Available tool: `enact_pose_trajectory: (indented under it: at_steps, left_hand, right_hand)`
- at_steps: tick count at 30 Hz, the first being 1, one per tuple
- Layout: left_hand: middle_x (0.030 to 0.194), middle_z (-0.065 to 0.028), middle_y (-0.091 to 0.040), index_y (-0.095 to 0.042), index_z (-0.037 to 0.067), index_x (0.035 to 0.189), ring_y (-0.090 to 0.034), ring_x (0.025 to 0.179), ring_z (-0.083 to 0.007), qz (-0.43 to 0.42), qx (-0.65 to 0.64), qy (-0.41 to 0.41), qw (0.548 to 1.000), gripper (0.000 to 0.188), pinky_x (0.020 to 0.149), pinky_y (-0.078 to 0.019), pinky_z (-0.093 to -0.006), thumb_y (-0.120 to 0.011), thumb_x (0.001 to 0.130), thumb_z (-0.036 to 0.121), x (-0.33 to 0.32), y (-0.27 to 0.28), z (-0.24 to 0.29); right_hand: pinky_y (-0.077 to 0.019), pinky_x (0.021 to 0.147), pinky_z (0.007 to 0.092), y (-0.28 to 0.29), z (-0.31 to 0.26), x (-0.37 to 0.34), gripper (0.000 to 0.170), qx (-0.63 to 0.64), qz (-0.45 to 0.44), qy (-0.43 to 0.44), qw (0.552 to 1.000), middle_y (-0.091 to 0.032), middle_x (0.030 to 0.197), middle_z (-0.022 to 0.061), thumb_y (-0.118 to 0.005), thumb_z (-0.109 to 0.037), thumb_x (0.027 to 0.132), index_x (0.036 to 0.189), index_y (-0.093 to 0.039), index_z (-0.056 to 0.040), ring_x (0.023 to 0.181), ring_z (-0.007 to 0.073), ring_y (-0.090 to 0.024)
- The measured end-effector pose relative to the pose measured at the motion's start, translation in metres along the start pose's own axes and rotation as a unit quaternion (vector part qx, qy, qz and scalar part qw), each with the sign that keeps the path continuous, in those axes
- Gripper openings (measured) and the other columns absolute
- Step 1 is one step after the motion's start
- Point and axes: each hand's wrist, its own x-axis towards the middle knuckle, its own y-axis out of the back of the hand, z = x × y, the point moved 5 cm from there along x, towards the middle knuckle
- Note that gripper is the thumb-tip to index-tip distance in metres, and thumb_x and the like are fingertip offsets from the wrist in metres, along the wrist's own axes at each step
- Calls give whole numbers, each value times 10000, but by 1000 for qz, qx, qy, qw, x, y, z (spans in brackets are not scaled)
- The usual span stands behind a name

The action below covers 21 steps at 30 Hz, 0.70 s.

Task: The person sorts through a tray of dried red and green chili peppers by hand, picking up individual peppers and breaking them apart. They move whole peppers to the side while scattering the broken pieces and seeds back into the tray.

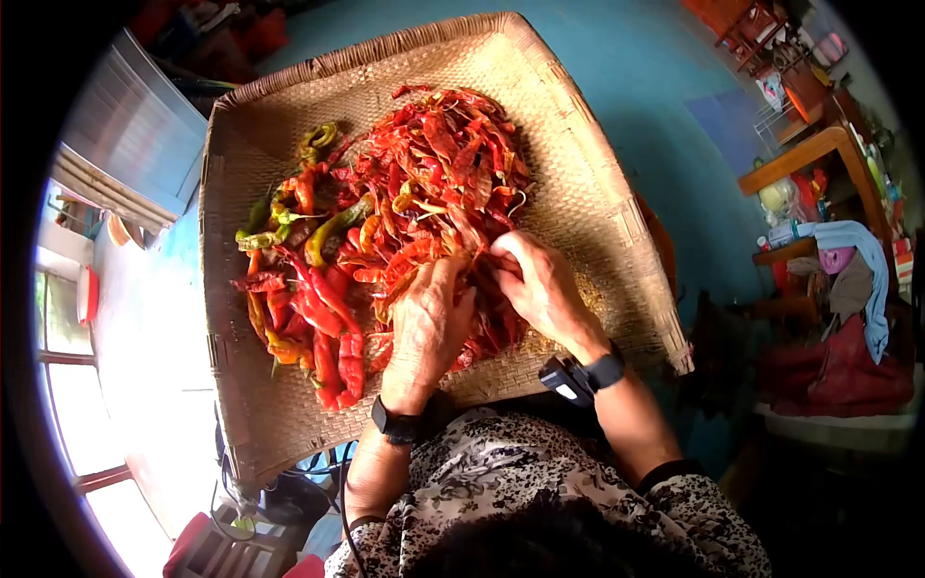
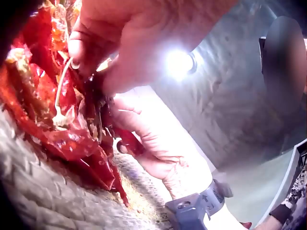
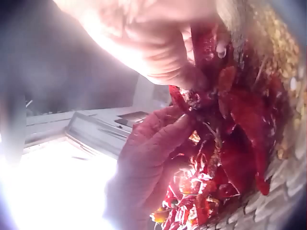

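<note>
Red dried chilies lie heaped in a square woven tray, with fresher red, orange and green peppers at the left. The left hand is at the near side of the heap, fingers curled around dark red chili pieces. Close beside it, the right hand pinches among the chilies with thumb and fingers. In the left wrist view, a pale stem stands out by the left hand, with the right hand below. The right wrist view shows both hands meeting at a red chili.
Yellow seeds are scattered on the weave right of the heap. The tray's near rim is close to the person's patterned shirt. Wooden furniture with cloths and household items stands at the right; a window is at the left.
</note>
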Motion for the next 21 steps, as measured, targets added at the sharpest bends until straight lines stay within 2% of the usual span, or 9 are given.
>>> enact_pose_trajectory:
  at_steps: [4,8,11,13,14,15,17,19,21]
  left_hand:
    - [1022,-163,-646,-625,30,1043,-663,887,-354,-42,-53,-21,997,243,757,-544,-415,-703,819,83,-5,-13,12]
    - [992,-160,-641,-629,29,1002,-657,856,-359,-66,-41,-55,995,198,722,-537,-407,-696,820,64,-7,-22,20]
    - [976,-156,-643,-629,29,990,-654,838,-355,-46,-87,-70,993,179,710,-531,-408,-687,821,49,-11,-21,18]
    - [929,-152,-615,-614,47,1000,-636,822,-363,-35,-92,-39,994,180,691,-521,-439,-679,832,54,-13,-17,13]
    - [905,-158,-618,-613,48,999,-637,794,-367,-10,-97,-44,994,185,679,-522,-433,-682,828,36,-14,-13,12]
    - [905,-158,-618,-613,48,999,-637,794,-367,-10,-95,-46,994,185,679,-522,-433,-682,828,36,-14,-11,9]
    - [900,-159,-622,-612,46,998,-639,781,-370,20,-75,-46,996,189,669,-524,-426,-682,824,25,-15,-3,3]
    - [893,-161,-626,-610,42,996,-643,784,-371,14,-78,-22,997,188,668,-525,-420,-683,824,23,-16,-1,-1]
    - [902,-165,-634,-610,42,996,-647,791,-369,13,-78,-17,997,189,670,-524,-416,-687,823,28,-16,2,-2]
  right_hand:
    - [-529,612,353,31,-11,-21,194,-22,45,-15,999,-657,892,122,-665,33,809,971,-595,-49,732,245,-662]
    - [-460,581,281,60,1,-36,98,20,99,-64,993,-617,795,84,-639,28,859,946,-621,-13,669,149,-582]
    - [-445,578,276,70,-5,-40,80,21,123,-90,988,-596,768,93,-609,25,882,952,-609,-13,659,136,-565]
    - [-466,595,306,59,6,-41,77,20,55,-138,989,-619,799,112,-610,18,887,954,-613,-20,654,183,-582]
    - [-488,609,346,56,5,-40,100,-37,68,-86,993,-649,827,124,-633,11,879,972,-626,-26,653,251,-596]
    - [-488,609,346,56,2,-37,100,-35,70,-86,993,-649,827,124,-633,11,879,972,-626,-26,653,251,-596]
    - [-500,612,376,68,-22,-32,140,-91,163,66,980,-669,856,128,-661,6,861,992,-643,-40,655,309,-596]
    - [-494,593,360,69,-24,-34,166,-111,166,66,978,-664,851,120,-668,12,854,1009,-653,-43,648,263,-603]
    - [-494,581,306,65,-5,-37,175,-5,149,-13,989,-673,876,94,-669,-9,868,1036,-667,-58,647,176,-597]
